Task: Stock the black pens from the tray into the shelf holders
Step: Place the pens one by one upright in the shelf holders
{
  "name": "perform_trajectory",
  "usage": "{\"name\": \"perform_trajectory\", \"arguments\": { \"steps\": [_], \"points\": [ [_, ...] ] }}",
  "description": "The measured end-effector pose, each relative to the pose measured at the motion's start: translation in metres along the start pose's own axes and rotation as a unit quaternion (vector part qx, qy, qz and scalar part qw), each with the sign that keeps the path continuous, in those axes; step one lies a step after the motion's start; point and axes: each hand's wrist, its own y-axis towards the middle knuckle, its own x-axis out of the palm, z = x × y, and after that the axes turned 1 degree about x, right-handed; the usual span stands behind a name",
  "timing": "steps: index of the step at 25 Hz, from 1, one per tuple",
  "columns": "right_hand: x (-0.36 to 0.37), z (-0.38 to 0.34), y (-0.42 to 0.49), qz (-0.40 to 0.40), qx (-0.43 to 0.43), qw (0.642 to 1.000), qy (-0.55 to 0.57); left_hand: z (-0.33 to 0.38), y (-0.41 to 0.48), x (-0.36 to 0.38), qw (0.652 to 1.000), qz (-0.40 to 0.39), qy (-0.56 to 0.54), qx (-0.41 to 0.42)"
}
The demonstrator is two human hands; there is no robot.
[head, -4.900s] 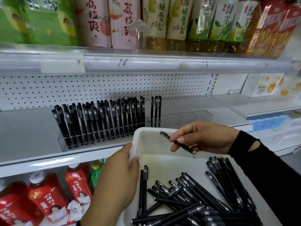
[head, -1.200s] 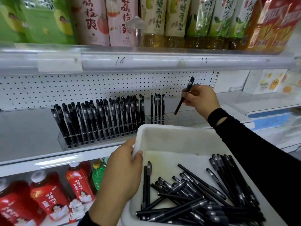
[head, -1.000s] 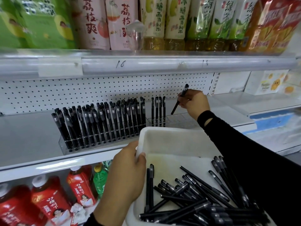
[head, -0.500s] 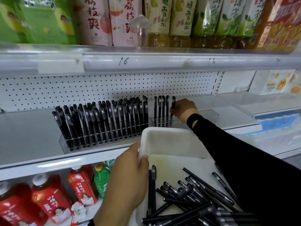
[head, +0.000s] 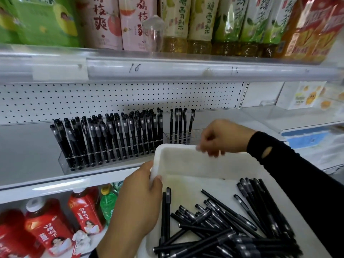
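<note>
A white tray (head: 188, 161) holds several loose black pens (head: 223, 226). My left hand (head: 137, 200) grips the tray's left rim, thumb inside. My right hand (head: 221, 138) hovers over the tray's far rim with fingers loosely curled and nothing in them. On the middle shelf a clear holder (head: 104, 161) is packed with several upright black pens (head: 111, 135). To its right a second clear holder (head: 195, 135) has several pens (head: 181, 125) standing at its left end; the rightmost one (head: 191, 121) leans slightly.
The top shelf rail (head: 167, 69) juts out above the holders, with drink bottles (head: 201, 23) and a clear cup (head: 153, 32) on it. Red bottles (head: 46, 228) stand on the lower shelf. A pegboard wall (head: 111, 97) backs the pens.
My right hand carried a pen to the second holder, stood it at the right of the row, let go and drew back toward the tray. The left hand kept its hold.
</note>
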Motion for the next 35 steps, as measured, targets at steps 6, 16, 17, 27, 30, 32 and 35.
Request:
{"name": "perform_trajectory", "arguments": {
  "steps": [6,16,17,27,30,32,35],
  "points": [
    [0.051,0.010,-0.017,-0.223,0.074,0.958,-0.164,0.006,-0.007,0.002,1.000,0.000,0.002,0.005],
    [0.026,0.000,-0.017,-0.047,0.000,0.995,0.090,0.005,-0.006,-0.001,1.000,0.011,0.008,0.010],
    [0.017,0.005,-0.018,-0.038,-0.006,0.987,0.159,0.005,-0.006,-0.001,1.000,0.011,0.011,0.009],
    [0.023,0.063,-0.014,-0.196,0.004,0.846,0.496,0.006,-0.007,-0.001,1.000,0.011,0.009,0.009],
    [0.021,0.058,-0.007,-0.121,0.000,0.836,0.536,0.006,-0.006,-0.002,1.000,0.008,0.005,0.011],
    [0.019,0.056,0.006,-0.021,0.017,0.824,0.566,0.006,-0.006,-0.002,1.000,0.004,0.005,0.007],
    [0.012,0.057,0.038,0.098,0.055,0.820,0.561,0.004,-0.007,0.000,1.000,0.007,0.007,0.011]
  ]
}}
